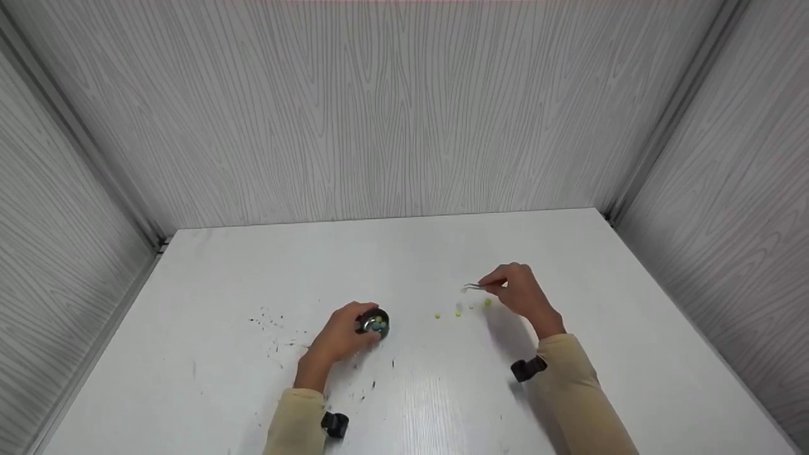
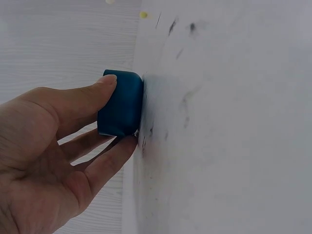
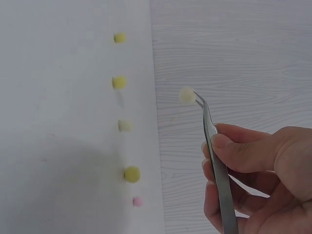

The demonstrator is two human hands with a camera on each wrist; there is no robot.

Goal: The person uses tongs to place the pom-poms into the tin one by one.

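My left hand [image 1: 344, 332] grips a small round cup [image 2: 122, 105], blue-teal outside, between thumb and fingers. The cup stands on the table, and small greenish and bluish balls [image 1: 378, 325] show inside it. In my right hand [image 1: 518, 291] is a pair of metal tweezers [image 3: 220, 178] with bent tips, pinched between thumb and fingers. A pale cream ball [image 3: 186, 95] sits at the tweezer tips, raised above the table. Below the tweezers lies a row with two small yellow balls [image 3: 119, 82], a pale ball [image 3: 125, 125], a larger yellow ball [image 3: 132, 174] and a pink one [image 3: 138, 201].
The white table [image 1: 404, 259] carries dark smudges and scratches [image 1: 272, 322] around and left of the left hand. Grey wood-grain panels [image 1: 379, 114] enclose the back and both sides. A black wrist camera [image 1: 528, 368] is worn at each beige sleeve [image 1: 575, 379].
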